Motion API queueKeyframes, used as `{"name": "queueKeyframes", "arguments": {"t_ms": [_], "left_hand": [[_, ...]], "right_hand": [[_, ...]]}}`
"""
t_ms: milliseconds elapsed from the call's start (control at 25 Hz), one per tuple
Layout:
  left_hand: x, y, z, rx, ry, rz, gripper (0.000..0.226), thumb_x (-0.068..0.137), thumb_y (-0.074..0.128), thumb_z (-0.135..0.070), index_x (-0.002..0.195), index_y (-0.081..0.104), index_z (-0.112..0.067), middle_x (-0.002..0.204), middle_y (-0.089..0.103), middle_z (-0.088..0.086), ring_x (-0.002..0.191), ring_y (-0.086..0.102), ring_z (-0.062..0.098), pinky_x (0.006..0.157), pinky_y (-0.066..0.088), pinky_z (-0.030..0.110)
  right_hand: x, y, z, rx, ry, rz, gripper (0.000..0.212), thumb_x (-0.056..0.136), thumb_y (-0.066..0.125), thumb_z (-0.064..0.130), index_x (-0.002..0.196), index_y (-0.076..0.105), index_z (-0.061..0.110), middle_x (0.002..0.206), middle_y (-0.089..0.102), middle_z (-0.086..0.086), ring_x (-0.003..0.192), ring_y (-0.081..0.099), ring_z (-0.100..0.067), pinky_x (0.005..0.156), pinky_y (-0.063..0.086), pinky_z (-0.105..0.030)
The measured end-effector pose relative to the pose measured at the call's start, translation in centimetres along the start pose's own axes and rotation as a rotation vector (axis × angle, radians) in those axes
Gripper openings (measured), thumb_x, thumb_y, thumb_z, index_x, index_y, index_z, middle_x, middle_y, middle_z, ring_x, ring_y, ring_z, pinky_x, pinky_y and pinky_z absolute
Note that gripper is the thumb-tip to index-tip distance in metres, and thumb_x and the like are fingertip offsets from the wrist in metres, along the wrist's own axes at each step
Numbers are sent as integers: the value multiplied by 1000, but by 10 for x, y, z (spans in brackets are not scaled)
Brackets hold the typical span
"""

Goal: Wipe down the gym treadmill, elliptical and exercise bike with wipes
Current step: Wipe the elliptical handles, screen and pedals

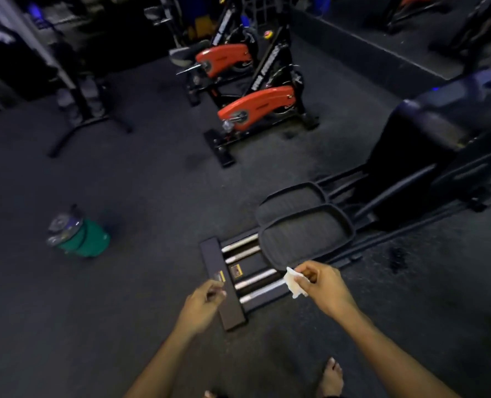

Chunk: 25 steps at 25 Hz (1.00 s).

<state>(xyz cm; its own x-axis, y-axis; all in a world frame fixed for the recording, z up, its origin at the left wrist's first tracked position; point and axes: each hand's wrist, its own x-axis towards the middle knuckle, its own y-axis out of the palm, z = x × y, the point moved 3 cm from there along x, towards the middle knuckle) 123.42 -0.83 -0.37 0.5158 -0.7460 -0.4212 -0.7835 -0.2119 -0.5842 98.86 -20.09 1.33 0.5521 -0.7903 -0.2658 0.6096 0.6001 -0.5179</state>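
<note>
We are standing at the rear end of the elliptical [304, 225], whose two foot pedals are lying just beyond our hands at about one o'clock, with the steel rails and the rear crossbar [222, 285] running beneath them. Our right hand [324, 285] is pinching a crumpled white wipe [294, 282] between thumb and fingers, hovering over the near rail. Our left hand [204, 303] is hanging over the crossbar with fingers loosely curled; it is blurred, and we cannot tell whether it is holding anything. The two exercise bikes [255, 110] are waiting at twelve o'clock, and a green bin [86, 239] is sitting at ten o'clock. To do this step well, we judge we should be opening the wipe flatter and drawing it along each rail lengthwise.
</note>
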Motion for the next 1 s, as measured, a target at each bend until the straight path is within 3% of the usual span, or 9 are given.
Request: {"name": "queueKeyframes", "arguments": {"t_ms": [160,280,440,560,680,760,880,1000], "left_hand": [[-45,-73,92,9,-87,-25,22,96,68,-24,95,61,-45,98,71,-12,86,64,-12,82,48,13],[-80,-131,173,-20,-191,-86,16,96,68,-27,101,61,-40,101,70,-12,92,65,-4,81,49,13],[-92,-192,237,-79,-266,-174,12,97,68,-27,105,64,-34,104,71,-12,96,65,-2,88,53,20],[-58,-218,253,-105,-248,-163,12,98,66,-26,109,64,-31,108,70,-10,101,66,3,87,52,17],[-7,-238,260,-111,-240,-100,13,99,65,-26,110,64,-32,108,67,-16,97,62,-4,75,44,3],[34,-255,262,-82,-208,-28,14,99,64,-27,113,63,-32,107,63,-21,95,59,-8,76,46,4],[112,-292,267,-13,-186,72,16,99,64,-28,115,63,-29,110,66,-14,102,63,0,92,53,22],[191,-347,247,84,-121,154,22,101,61,-30,122,63,-25,111,66,-11,104,61,3,80,45,10]], "right_hand": [[2,107,54,-95,-51,121,14,85,76,11,83,73,24,69,71,18,64,65,4,60,51,-19],[-2,211,107,-162,-148,273,25,86,74,11,75,67,32,68,70,21,61,63,4,63,53,-27],[0,300,168,-249,-240,435,10,88,70,23,82,71,31,74,73,16,68,67,1,63,54,-26],[33,319,182,-288,-197,443,4,89,70,28,88,72,31,81,74,15,72,69,-2,66,58,-31],[79,331,179,-291,-105,390,3,89,70,28,88,73,28,79,74,13,71,69,-3,68,59,-34],[113,345,184,-277,-53,349,3,88,70,28,89,73,28,79,73,11,71,68,-4,70,59,-36],[177,371,209,-237,-3,303,4,89,70,28,91,74,28,81,73,9,75,69,-6,72,58,-36],[229,379,253,-179,-26,256,11,85,66,33,89,73,25,78,74,6,71,69,-7,67,58,-37]]}}
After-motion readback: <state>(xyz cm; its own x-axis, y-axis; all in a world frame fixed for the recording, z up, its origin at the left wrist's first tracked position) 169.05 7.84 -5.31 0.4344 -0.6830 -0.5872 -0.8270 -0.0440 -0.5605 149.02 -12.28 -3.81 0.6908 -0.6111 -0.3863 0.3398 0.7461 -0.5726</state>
